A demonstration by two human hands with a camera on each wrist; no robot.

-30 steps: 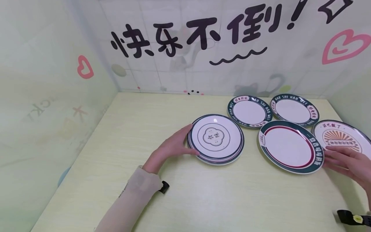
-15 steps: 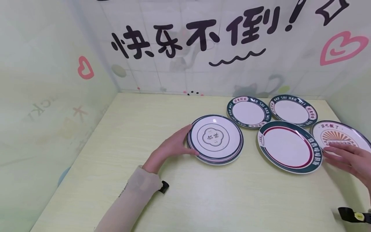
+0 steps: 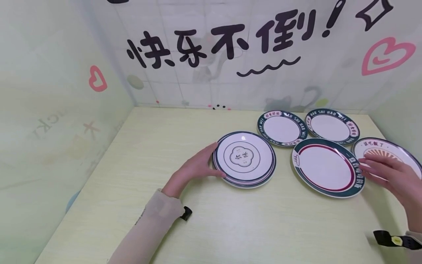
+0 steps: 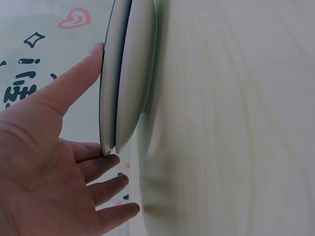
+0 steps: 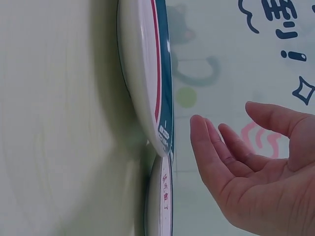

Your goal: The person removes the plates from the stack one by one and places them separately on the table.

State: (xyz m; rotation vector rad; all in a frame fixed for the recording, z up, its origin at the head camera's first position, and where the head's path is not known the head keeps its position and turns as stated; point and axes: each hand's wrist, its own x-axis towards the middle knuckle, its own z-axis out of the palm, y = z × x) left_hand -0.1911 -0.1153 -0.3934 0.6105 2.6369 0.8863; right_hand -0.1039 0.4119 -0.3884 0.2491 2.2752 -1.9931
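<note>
A stack of round white plates with dark blue rims stands mid-table, its top plate bearing a flower-shaped emblem. My left hand touches the stack's left edge, thumb and fingers spread around the rim. In the left wrist view, the thumb lies against the top plate's edge and the other fingers are extended below. My right hand hovers at the right edge of an oval plate with a green rim and red line. The right wrist view shows that hand apart from the plates, fingers loosely bent, holding nothing.
Behind the oval plate lie two green-rimmed plates, one on the left and one on the right. A sunburst-patterned plate sits at far right, partly behind my right hand. A printed wall closes off the table's back.
My right hand has risen off the right-hand plates and shifted left over the oval plate's edge. My left hand stays at the stack. The head view has tilted very slightly.
</note>
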